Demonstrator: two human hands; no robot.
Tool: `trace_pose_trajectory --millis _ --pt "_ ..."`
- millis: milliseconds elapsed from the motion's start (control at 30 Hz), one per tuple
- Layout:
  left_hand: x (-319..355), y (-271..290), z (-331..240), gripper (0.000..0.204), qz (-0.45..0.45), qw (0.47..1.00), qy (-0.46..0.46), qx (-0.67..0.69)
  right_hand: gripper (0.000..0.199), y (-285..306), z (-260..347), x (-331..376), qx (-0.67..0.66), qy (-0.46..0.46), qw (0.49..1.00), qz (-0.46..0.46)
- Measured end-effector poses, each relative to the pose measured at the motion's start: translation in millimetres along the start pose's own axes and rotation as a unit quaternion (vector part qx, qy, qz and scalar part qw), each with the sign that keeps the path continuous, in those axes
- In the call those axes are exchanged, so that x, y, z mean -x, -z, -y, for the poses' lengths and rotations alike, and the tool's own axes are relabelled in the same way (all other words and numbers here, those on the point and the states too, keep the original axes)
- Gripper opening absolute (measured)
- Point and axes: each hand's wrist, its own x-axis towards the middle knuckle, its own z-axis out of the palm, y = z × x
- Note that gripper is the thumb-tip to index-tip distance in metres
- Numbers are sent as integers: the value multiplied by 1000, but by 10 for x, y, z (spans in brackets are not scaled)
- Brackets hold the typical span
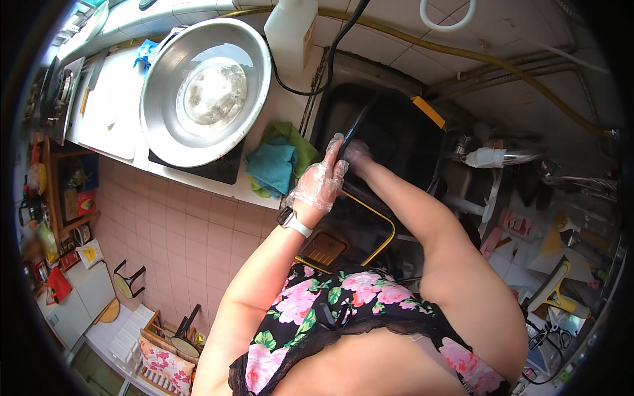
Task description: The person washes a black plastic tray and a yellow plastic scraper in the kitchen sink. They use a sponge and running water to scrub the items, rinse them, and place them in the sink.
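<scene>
My left hand (320,181), in a clear plastic glove with a white-banded watch at the wrist, has its thumb and index finger around the end of a thin, glossy dark strip (362,122). Whether this strip is a hose or an edge is unclear. My right hand (356,154), also gloved, is beside it on the right, its fingers dim and hard to make out. Both hands are over the near side of a black sink-like recess (403,132), with an orange-yellow strip (428,113) at its far right. Left of my left hand lie a teal cloth (272,166) and a green cloth (305,145).
A large metal basin (155,105) stands on the left counter, with a white jug (290,33) behind it. A black cord (335,49) hangs nearby. Below my hands is a yellow-edged dark frame (394,231). A metal faucet (508,158) juts in at right.
</scene>
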Motion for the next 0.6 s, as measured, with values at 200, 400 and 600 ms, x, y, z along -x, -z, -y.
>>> trace_pose_trajectory --millis 200,400,600 --pt "-42 -63 42 49 36 999 12 -34 22 284 255 852 -424 82 902 -21" --pt "-49 -82 85 48 -8 997 -43 -61 29 489 456 653 -219 174 934 -222" --pt "-36 -81 -42 48 9 998 -16 -58 40 731 653 263 -181 109 895 -393"
